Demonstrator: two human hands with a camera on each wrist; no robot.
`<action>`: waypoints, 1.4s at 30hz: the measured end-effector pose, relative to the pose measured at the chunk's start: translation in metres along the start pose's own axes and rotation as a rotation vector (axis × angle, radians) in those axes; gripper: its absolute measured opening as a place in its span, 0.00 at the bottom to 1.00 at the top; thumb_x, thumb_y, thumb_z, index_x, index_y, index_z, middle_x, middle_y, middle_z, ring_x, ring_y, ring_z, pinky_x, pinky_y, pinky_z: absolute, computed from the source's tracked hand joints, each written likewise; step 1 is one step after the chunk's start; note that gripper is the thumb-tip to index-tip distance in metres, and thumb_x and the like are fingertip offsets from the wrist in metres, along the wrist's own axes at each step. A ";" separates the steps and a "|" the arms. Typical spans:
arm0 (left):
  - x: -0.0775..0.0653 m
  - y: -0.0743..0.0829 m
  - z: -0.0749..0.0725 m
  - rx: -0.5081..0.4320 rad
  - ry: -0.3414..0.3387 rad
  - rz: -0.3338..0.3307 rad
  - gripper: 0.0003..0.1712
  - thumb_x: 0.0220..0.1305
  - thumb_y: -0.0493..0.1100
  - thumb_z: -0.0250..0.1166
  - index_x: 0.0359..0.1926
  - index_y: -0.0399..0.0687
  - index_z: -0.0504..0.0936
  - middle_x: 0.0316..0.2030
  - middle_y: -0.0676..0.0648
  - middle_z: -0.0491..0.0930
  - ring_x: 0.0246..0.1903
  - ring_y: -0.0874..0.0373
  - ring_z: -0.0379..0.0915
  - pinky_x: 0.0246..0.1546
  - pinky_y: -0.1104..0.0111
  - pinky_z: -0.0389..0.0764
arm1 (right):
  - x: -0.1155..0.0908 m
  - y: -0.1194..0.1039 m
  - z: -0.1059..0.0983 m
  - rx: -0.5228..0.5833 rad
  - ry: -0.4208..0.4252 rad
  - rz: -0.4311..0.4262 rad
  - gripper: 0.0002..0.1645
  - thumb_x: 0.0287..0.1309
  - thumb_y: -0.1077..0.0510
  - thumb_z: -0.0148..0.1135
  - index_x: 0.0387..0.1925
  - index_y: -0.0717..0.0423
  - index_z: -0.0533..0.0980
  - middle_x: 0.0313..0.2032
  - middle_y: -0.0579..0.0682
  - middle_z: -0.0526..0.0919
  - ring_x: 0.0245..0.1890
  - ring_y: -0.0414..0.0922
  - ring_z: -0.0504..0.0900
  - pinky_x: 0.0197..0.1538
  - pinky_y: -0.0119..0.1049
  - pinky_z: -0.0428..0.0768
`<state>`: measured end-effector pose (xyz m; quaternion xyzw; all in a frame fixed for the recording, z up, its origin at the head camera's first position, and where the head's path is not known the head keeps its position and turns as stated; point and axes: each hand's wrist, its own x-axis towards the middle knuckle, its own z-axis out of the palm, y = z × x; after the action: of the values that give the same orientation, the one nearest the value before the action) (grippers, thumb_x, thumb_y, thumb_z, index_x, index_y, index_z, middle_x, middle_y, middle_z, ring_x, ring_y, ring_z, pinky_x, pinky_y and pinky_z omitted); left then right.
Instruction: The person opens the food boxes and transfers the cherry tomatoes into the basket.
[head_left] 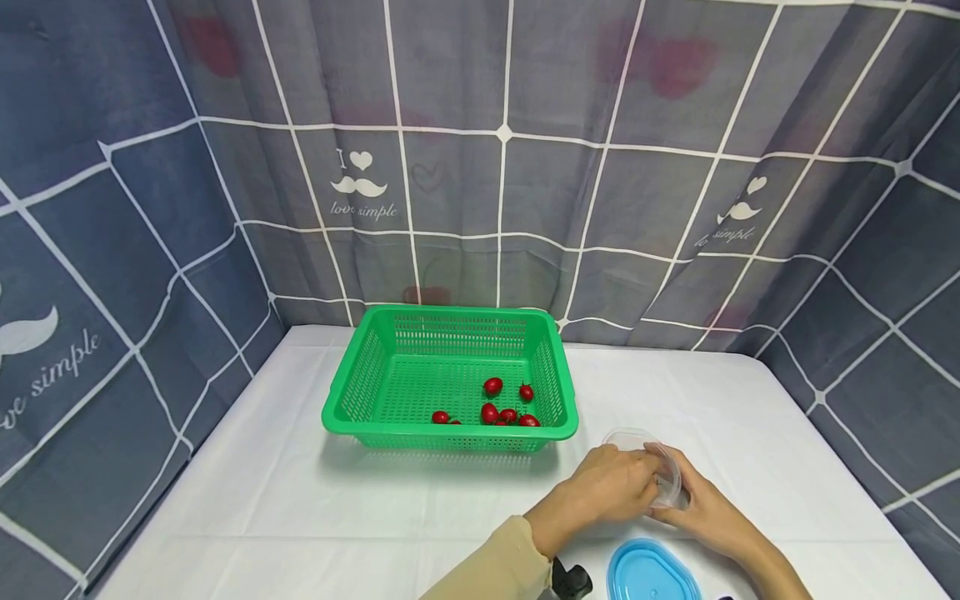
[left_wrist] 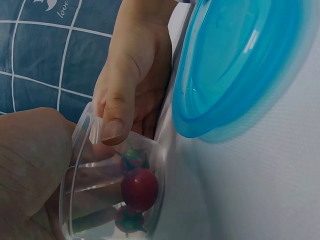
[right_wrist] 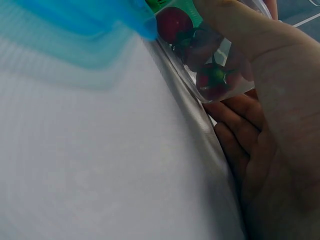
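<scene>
Low on the right in the head view, my right hand grips a small clear plastic container by its side. Its thumb lies over the rim in the left wrist view. My left hand reaches into this container from the left. Through the clear wall, its fingers show beside red cherry tomatoes with green stems; whether they pinch one is hidden. A light blue lid lies on the table just in front of the hands. More cherry tomatoes lie in a green basket.
The basket stands on the white-covered table, left of the hands, near the back curtain. Dark checked curtains also bound both sides. A black object shows partly beside the left sleeve at the front.
</scene>
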<state>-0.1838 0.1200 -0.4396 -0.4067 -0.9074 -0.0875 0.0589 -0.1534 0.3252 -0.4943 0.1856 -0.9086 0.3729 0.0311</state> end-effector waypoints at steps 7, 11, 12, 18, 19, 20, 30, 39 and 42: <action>0.000 0.000 0.002 -0.027 -0.044 0.001 0.18 0.76 0.51 0.54 0.60 0.70 0.82 0.54 0.69 0.83 0.53 0.78 0.76 0.42 0.80 0.68 | 0.000 0.002 0.000 -0.017 -0.004 0.015 0.52 0.57 0.49 0.76 0.78 0.41 0.58 0.71 0.55 0.72 0.63 0.14 0.58 0.62 0.33 0.69; 0.000 -0.002 0.002 -0.104 -0.026 0.024 0.17 0.75 0.50 0.55 0.56 0.71 0.85 0.48 0.71 0.85 0.45 0.81 0.76 0.39 0.80 0.65 | -0.001 0.000 0.000 -0.020 0.008 0.004 0.52 0.57 0.50 0.77 0.77 0.41 0.59 0.69 0.54 0.74 0.63 0.16 0.61 0.59 0.28 0.69; 0.000 -0.003 0.001 -0.127 -0.019 0.032 0.16 0.75 0.50 0.56 0.55 0.71 0.85 0.46 0.71 0.85 0.43 0.81 0.75 0.38 0.80 0.64 | -0.001 0.000 -0.001 -0.022 0.011 -0.004 0.52 0.57 0.50 0.77 0.77 0.42 0.59 0.69 0.54 0.74 0.63 0.17 0.63 0.59 0.28 0.69; -0.001 -0.010 -0.004 -0.268 -0.015 0.094 0.12 0.73 0.49 0.60 0.51 0.65 0.87 0.34 0.70 0.84 0.29 0.83 0.68 0.38 0.82 0.63 | -0.001 -0.002 -0.001 -0.042 0.020 0.002 0.53 0.56 0.50 0.78 0.77 0.41 0.60 0.65 0.48 0.77 0.62 0.21 0.68 0.57 0.26 0.71; -0.001 -0.012 -0.004 -0.293 -0.020 0.103 0.11 0.73 0.49 0.60 0.50 0.64 0.87 0.33 0.69 0.84 0.28 0.83 0.67 0.38 0.83 0.64 | -0.001 -0.002 -0.001 -0.040 0.019 0.005 0.53 0.55 0.50 0.78 0.77 0.42 0.60 0.65 0.48 0.77 0.62 0.22 0.69 0.58 0.32 0.73; -0.001 -0.013 -0.005 -0.313 -0.025 0.115 0.11 0.73 0.48 0.61 0.50 0.62 0.87 0.32 0.68 0.84 0.28 0.84 0.67 0.38 0.85 0.64 | -0.001 -0.002 -0.001 -0.038 0.017 0.008 0.53 0.55 0.50 0.78 0.77 0.42 0.60 0.64 0.49 0.77 0.62 0.23 0.70 0.59 0.38 0.75; 0.000 -0.020 -0.018 -0.447 -0.032 0.212 0.12 0.67 0.40 0.69 0.50 0.51 0.87 0.43 0.60 0.86 0.34 0.82 0.72 0.40 0.91 0.68 | 0.001 -0.005 -0.001 -0.017 -0.011 0.065 0.53 0.55 0.49 0.78 0.77 0.42 0.59 0.66 0.55 0.76 0.61 0.34 0.73 0.57 0.60 0.77; -0.008 -0.028 -0.053 -0.428 0.048 0.163 0.14 0.67 0.41 0.67 0.53 0.50 0.87 0.42 0.60 0.86 0.34 0.80 0.74 0.38 0.90 0.69 | 0.003 -0.004 -0.001 -0.060 0.004 0.082 0.52 0.54 0.45 0.78 0.75 0.41 0.60 0.64 0.53 0.77 0.56 0.32 0.75 0.54 0.47 0.78; -0.013 -0.031 -0.065 -0.439 0.084 0.153 0.14 0.67 0.41 0.67 0.53 0.50 0.87 0.44 0.59 0.86 0.35 0.81 0.75 0.38 0.90 0.69 | 0.002 -0.005 0.000 -0.073 0.002 0.107 0.52 0.53 0.43 0.78 0.74 0.41 0.60 0.65 0.52 0.76 0.57 0.36 0.74 0.53 0.46 0.77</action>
<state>-0.1962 0.0767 -0.3816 -0.4733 -0.8300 -0.2948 0.0131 -0.1538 0.3214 -0.4902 0.1349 -0.9302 0.3407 0.0187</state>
